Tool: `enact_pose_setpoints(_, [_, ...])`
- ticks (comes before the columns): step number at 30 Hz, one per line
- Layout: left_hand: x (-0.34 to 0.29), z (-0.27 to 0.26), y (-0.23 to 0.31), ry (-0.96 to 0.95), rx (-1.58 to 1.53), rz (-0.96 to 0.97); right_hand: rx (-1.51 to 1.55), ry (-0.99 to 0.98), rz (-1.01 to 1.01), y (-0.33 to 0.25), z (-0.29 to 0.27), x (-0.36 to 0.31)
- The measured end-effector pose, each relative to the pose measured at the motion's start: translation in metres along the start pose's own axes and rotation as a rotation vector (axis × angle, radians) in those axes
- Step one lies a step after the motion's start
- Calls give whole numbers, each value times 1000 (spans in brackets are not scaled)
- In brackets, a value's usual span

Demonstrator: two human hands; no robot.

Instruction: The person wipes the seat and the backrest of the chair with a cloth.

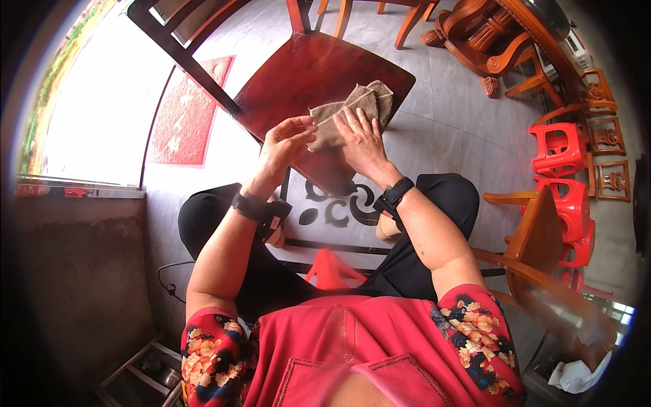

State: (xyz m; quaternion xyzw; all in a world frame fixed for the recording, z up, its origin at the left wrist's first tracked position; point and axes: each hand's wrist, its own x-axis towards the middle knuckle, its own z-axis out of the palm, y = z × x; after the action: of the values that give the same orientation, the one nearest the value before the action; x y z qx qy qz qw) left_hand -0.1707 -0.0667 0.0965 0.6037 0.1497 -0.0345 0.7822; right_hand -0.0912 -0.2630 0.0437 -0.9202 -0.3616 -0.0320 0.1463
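A folded grey-brown cloth (327, 126) with pale seams along its edges lies on the seat of a dark red wooden chair (291, 74) in front of me. Its layered far-right part (373, 100) reaches close to the seat's right edge. My left hand (281, 146) is at the cloth's left edge, thumb and fingertips drawn together on it. Flat over the middle of the cloth rests my right hand (363, 142), its fingers stretched out and slightly apart. The cloth beneath the right palm is hidden.
Red plastic stools (559, 149) and a wooden chair (536, 234) stand to my right. Carved wooden furniture (481, 34) is at the far right. A red mat (193, 112) lies by the bright doorway at left, beyond a low grey wall (81, 251).
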Motion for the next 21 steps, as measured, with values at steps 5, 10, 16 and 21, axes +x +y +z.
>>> enact_pose_setpoints(5, [-2, 0, 2, 9, -12, -1, -11, 0, -1, 0, 1, 1])
enact_pose_setpoints(10, [2, -3, -4, -2, -27, 31, 10, 20, -11, 0, 1, 0])
enact_pose_setpoints(16, [6, 1, -7, -32, -73, 52, 4, 35, -14, 0, 2, 1])
enact_pose_setpoints(21, [9, 10, -6, -67, -74, 95, -26, 57, -72, -5, 6, -4])
